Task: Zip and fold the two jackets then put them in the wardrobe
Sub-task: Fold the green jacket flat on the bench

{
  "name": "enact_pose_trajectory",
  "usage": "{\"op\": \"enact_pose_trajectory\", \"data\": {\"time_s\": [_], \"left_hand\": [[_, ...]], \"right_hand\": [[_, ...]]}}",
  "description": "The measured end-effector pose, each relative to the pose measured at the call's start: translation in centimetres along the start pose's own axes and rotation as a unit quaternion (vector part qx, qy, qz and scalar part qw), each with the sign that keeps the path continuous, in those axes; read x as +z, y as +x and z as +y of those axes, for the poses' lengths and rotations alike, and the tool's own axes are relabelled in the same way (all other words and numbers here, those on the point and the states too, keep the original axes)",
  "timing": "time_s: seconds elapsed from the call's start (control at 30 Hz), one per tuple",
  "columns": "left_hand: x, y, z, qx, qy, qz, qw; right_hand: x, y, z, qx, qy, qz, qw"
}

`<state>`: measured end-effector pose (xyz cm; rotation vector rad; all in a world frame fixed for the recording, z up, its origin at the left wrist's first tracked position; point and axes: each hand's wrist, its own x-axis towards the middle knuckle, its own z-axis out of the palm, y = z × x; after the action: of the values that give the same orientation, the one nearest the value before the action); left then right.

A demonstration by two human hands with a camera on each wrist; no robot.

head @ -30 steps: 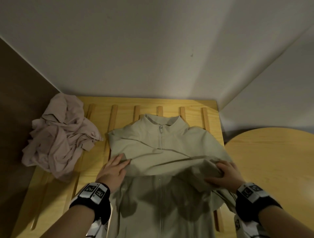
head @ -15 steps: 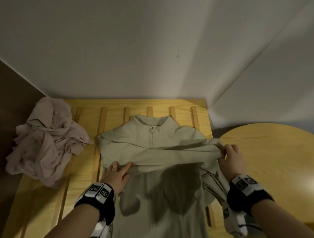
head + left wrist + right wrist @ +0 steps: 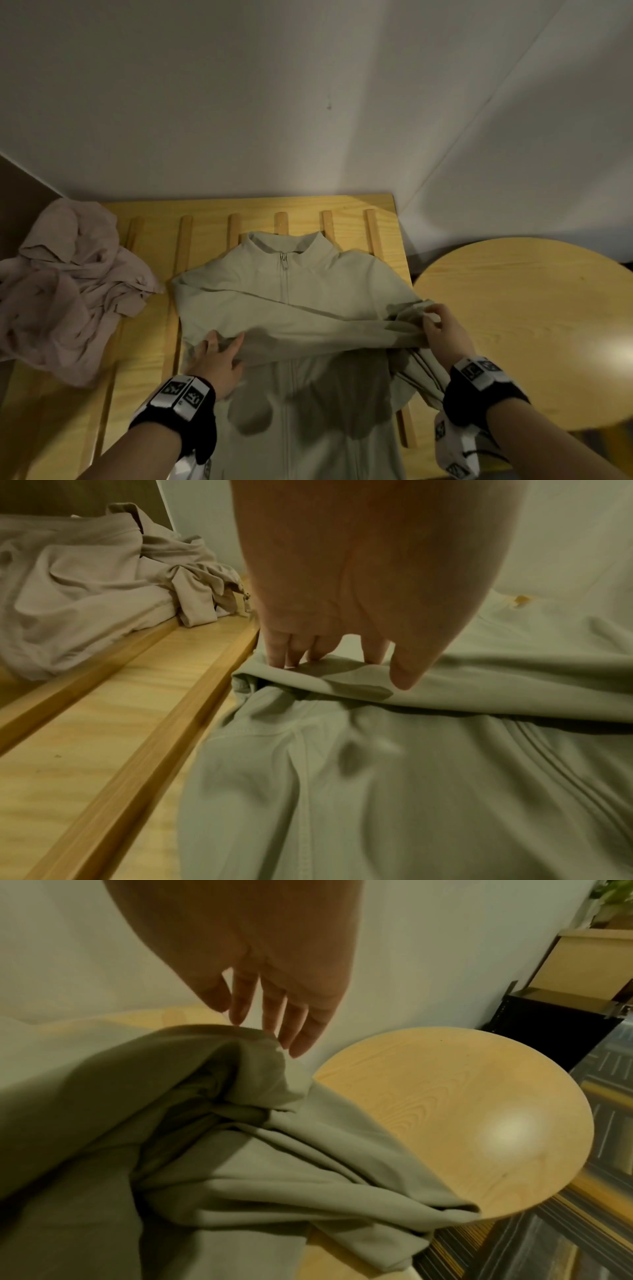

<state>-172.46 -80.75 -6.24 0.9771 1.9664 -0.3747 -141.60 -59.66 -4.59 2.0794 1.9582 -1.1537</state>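
Note:
A pale green jacket (image 3: 239, 294) lies zipped, collar away from me, on a slatted wooden top (image 3: 144, 342). One sleeve (image 3: 325, 329) is folded across its chest. My left hand (image 3: 219, 356) presses the sleeve's cuff end flat with straight fingers (image 3: 281, 653) near the jacket's left edge. My right hand (image 3: 442, 329) is at the fold on the jacket's right edge; its straight fingers (image 3: 291, 1026) only touch the top of the bunched cloth (image 3: 222, 1096). A crumpled pink jacket (image 3: 68, 291) lies in a heap at the far left (image 3: 85, 588).
A round wooden table (image 3: 531, 325) stands close on the right, and some green cloth hangs over its rim (image 3: 411, 1204). White walls close off the back and right. A dark panel (image 3: 20, 192) borders the left. Raised slats (image 3: 137, 750) run along the wooden top.
My right hand has drawn the sleeve's fold outward to the jacket's right edge and loosened its grip. The left hand has stayed pressing the cuff end.

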Motion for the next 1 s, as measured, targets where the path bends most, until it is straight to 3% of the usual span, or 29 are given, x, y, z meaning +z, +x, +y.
{"op": "enact_pose_trajectory", "data": {"time_s": [0.13, 0.33, 0.53, 0.7, 0.8, 0.9, 1.0], "left_hand": [[0.5, -0.1, 0.7, -0.004, -0.001, -0.006, 1.000], [1.4, -0.3, 2.5, 0.031, 0.018, 0.044, 0.998], [1.1, 0.2, 4.0, 0.012, 0.105, 0.001, 0.994], [0.9, 0.5, 3.9, 0.010, 0.098, -0.023, 0.995], [1.0, 0.6, 3.5, 0.011, 0.105, -0.030, 0.994], [0.8, 0.9, 3.5, 0.013, 0.097, -0.043, 0.994], [0.8, 1.1, 3.7, 0.010, 0.100, -0.045, 0.994]], "right_hand": [[0.1, 0.4, 0.4, 0.003, -0.057, -0.095, 0.994], [-2.1, 0.7, 1.5, 0.006, -0.103, -0.043, 0.994], [-5.1, 1.8, 1.6, 0.079, -0.119, -0.054, 0.988], [-3.5, 1.3, 1.7, 0.034, -0.101, -0.033, 0.994], [-2.0, 0.9, 1.7, -0.042, -0.103, -0.077, 0.991], [-1.1, 0.6, 2.0, -0.059, -0.180, -0.168, 0.967], [-0.7, 0.5, 2.3, -0.063, -0.258, -0.151, 0.952]]}}
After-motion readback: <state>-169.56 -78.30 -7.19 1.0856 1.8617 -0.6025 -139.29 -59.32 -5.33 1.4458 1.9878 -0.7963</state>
